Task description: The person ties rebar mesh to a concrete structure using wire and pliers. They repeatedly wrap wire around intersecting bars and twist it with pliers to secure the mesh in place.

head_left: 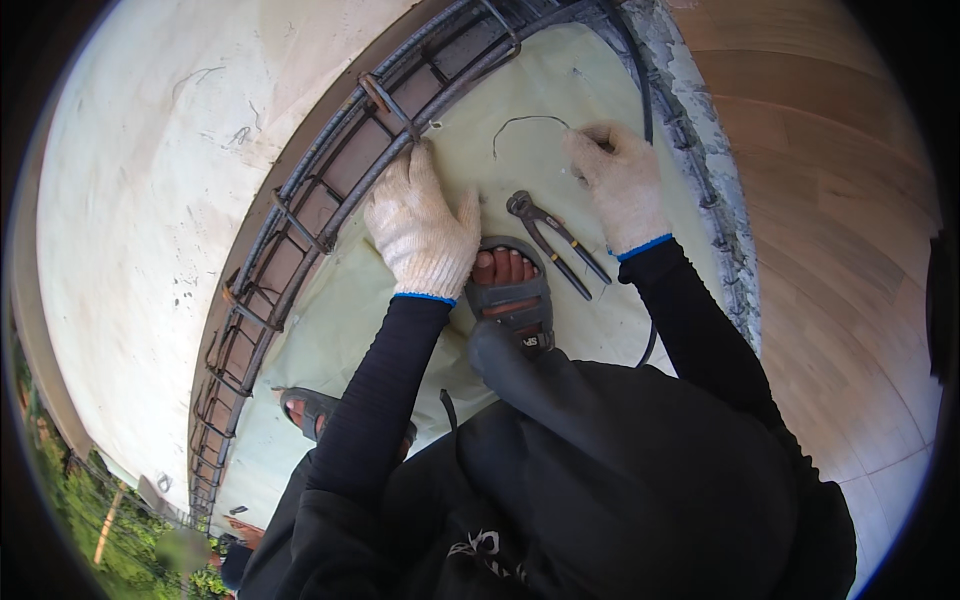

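My left hand (423, 222), in a white knit glove with a blue cuff, rests against the inner bar of a long rebar cage (330, 190). Its thumb stands apart from the fingers, whose tips touch the steel beside a stirrup. In my gloved right hand (622, 180) the fingers are pinched on one end of a thin tie wire (522, 119). The wire bends away to the left, its free end hanging over the pale green sheet (530, 70). Between my hands, a pair of end-cutting pincers (556, 243) lies on the sheet, handles toward me.
The cage curves along a white wall surface (190, 130) on the left. A dark hose (640, 70) runs along a rough concrete edge (735, 235) at right, with tiled floor (830, 200) beyond. My sandaled foot (512, 285) is close to the pincers. Greenery (90, 520) shows at lower left.
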